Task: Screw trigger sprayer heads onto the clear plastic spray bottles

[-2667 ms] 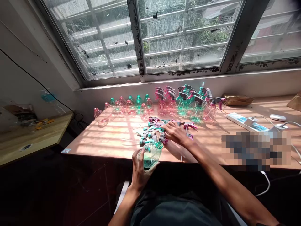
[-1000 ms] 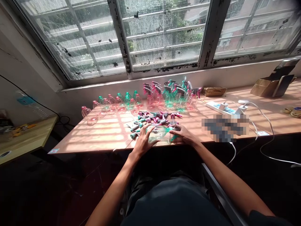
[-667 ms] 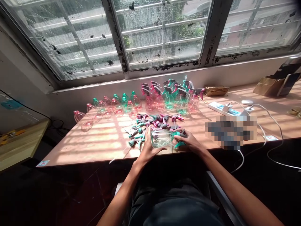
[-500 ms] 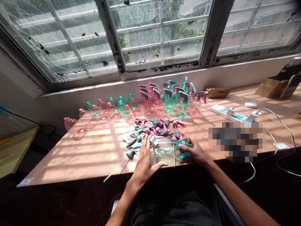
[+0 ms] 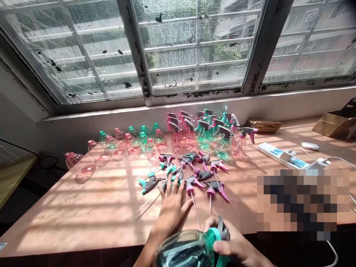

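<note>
My right hand (image 5: 236,246) grips the grey and green trigger head of a clear green spray bottle (image 5: 185,249), which lies on its side low in the view, close to the camera. My left hand (image 5: 171,207) rests on the wooden table (image 5: 91,211) with fingers spread, just behind the bottle. Its fingertips reach the near edge of a pile of loose trigger spray heads (image 5: 189,172) in pink, green and grey. Nothing is held in the left hand.
Finished spray bottles (image 5: 211,133) stand in a group at the back. Several headless pink and green bottles (image 5: 128,141) sit to their left, one (image 5: 72,160) lying on its side. A power strip (image 5: 280,157), cables, a white mouse (image 5: 309,145) and cardboard boxes (image 5: 333,122) lie at the right.
The bottle came off the table edge towards me, held by my right hand. My left hand let go of it and now lies flat on the table.
</note>
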A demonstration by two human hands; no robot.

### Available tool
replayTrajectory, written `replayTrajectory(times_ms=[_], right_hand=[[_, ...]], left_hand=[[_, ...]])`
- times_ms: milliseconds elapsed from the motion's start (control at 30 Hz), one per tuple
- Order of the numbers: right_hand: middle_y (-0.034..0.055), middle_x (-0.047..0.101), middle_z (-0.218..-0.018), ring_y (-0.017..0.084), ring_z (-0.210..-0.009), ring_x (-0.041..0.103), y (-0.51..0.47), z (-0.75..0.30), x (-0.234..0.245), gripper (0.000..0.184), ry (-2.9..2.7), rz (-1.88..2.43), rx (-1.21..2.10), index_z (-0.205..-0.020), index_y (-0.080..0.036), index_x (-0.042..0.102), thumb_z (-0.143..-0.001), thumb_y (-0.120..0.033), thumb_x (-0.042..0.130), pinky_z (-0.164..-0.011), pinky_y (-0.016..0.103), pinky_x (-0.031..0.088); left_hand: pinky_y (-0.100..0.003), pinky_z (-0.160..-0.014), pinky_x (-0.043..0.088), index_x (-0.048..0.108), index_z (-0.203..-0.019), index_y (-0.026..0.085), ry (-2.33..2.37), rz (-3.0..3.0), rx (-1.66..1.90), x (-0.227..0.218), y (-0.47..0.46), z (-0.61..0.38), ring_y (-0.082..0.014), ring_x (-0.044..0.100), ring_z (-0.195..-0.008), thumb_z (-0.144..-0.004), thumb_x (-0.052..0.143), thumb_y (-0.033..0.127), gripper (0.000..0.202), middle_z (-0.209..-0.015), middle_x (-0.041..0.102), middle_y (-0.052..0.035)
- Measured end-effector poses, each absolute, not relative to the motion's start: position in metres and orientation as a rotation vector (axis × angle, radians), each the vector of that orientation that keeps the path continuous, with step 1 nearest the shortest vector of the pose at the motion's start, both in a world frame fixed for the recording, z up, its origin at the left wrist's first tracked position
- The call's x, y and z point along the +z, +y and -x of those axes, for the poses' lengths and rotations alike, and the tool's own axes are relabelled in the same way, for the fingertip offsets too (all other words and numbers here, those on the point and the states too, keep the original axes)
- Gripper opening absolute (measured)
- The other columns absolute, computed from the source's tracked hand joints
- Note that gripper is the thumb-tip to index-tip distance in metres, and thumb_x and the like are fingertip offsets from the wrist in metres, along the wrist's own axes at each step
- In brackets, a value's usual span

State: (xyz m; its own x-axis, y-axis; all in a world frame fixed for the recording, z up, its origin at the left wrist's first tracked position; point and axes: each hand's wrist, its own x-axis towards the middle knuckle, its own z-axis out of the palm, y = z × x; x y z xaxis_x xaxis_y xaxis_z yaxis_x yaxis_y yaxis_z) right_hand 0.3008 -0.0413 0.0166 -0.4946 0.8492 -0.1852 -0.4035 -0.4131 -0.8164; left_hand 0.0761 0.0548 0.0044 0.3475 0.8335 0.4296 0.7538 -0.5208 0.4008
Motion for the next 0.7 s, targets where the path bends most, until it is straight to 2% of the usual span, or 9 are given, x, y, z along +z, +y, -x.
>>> replayTrajectory(times_ms=[133,200,267,333,367,433,500,600,700], right_hand=[[-0.0011,0.064,-0.081,0.017,-0.071,0.059,-0.03,-0.294,0.014,0.053,-0.988,0.817,1.858,-0.096,-0.022,0.068,-0.057,-0.044,0.096,-0.066,0.029,0.044],[-0.0008,0.065,-0.078,0.019,-0.071,0.062,-0.02,-0.302,0.015,0.048,-1.076,0.834,1.777,-0.096,-0.023,0.066,-0.064,-0.046,0.093,-0.064,0.029,0.047],[-0.0025,0.062,-0.073,0.017,-0.063,0.059,-0.011,-0.313,0.017,0.043,-1.13,0.871,1.724,-0.098,-0.025,0.064,-0.071,-0.049,0.088,-0.054,0.026,0.043],[-0.0026,0.061,-0.076,0.016,-0.066,0.058,-0.003,-0.322,0.02,0.038,-1.158,0.925,1.574,-0.096,-0.024,0.066,-0.074,-0.047,0.087,-0.057,0.026,0.045],[-0.0025,0.06,-0.077,0.016,-0.068,0.058,0.0,-0.326,0.02,0.036,-1.163,0.945,1.49,-0.096,-0.024,0.067,-0.076,-0.046,0.086,-0.058,0.026,0.044],[-0.0018,0.061,-0.08,0.017,-0.071,0.058,0.005,-0.329,0.019,0.036,-1.195,0.95,1.372,-0.096,-0.022,0.067,-0.076,-0.045,0.086,-0.061,0.027,0.046],[-0.0017,0.062,-0.08,0.018,-0.071,0.061,0.006,-0.328,0.017,0.036,-1.221,0.948,1.344,-0.096,-0.021,0.066,-0.077,-0.046,0.084,-0.065,0.029,0.048],[-0.0031,0.062,-0.075,0.018,-0.068,0.062,0.004,-0.324,0.016,0.038,-1.266,1.016,1.308,-0.096,-0.021,0.064,-0.076,-0.046,0.085,-0.063,0.029,0.047],[-0.0042,0.06,-0.07,0.017,-0.064,0.059,0.001,-0.323,0.016,0.039,-1.324,1.066,1.264,-0.097,-0.02,0.064,-0.076,-0.047,0.084,-0.059,0.028,0.045]], left_hand=[[-0.068,-0.125,0.01,0.051,-0.149,0.026,1.289,-2.358,1.02,0.01,0.058,-0.065,-0.0359,0.036,-0.151,-0.099,0.062,0.032,0.052,-0.155,0.053,-0.012],[-0.063,-0.125,0.022,0.057,-0.142,0.027,1.263,-2.261,1.113,0.012,0.051,-0.06,-0.034,0.042,-0.148,-0.1,0.058,0.033,0.042,-0.151,0.057,-0.0105],[-0.058,-0.117,0.042,0.06,-0.137,0.028,1.276,-2.113,1.213,0.014,0.041,-0.059,-0.0327,0.053,-0.139,-0.104,0.051,0.037,0.036,-0.145,0.061,-0.0106],[-0.052,-0.101,0.057,0.06,-0.136,0.027,1.289,-1.953,1.273,0.019,0.03,-0.062,-0.0314,0.065,-0.126,-0.109,0.037,0.041,0.038,-0.136,0.067,-0.0121],[-0.05,-0.096,0.06,0.06,-0.136,0.026,1.28,-1.888,1.279,0.022,0.026,-0.064,-0.031,0.068,-0.12,-0.11,0.029,0.043,0.044,-0.131,0.07,-0.0127],[-0.05,-0.095,0.06,0.059,-0.138,0.023,1.24,-1.798,1.257,0.028,0.019,-0.068,-0.0309,0.07,-0.116,-0.111,0.014,0.048,0.058,-0.129,0.071,-0.0138],[-0.051,-0.104,0.054,0.058,-0.141,0.021,1.193,-1.752,1.217,0.032,0.016,-0.069,-0.033,0.065,-0.125,-0.107,0.012,0.06,0.069,-0.138,0.066,-0.0151],[-0.053,-0.118,0.039,0.056,-0.144,0.022,1.148,-1.725,1.154,0.032,0.013,-0.067,-0.0382,0.049,-0.141,-0.093,0.028,0.083,0.084,-0.151,0.056,-0.0155],[-0.055,-0.122,0.029,0.049,-0.15,0.023,1.15,-1.703,1.089,0.029,0.011,-0.064,-0.0404,0.042,-0.146,-0.083,0.058,0.081,0.09,-0.153,0.053,-0.0163]])
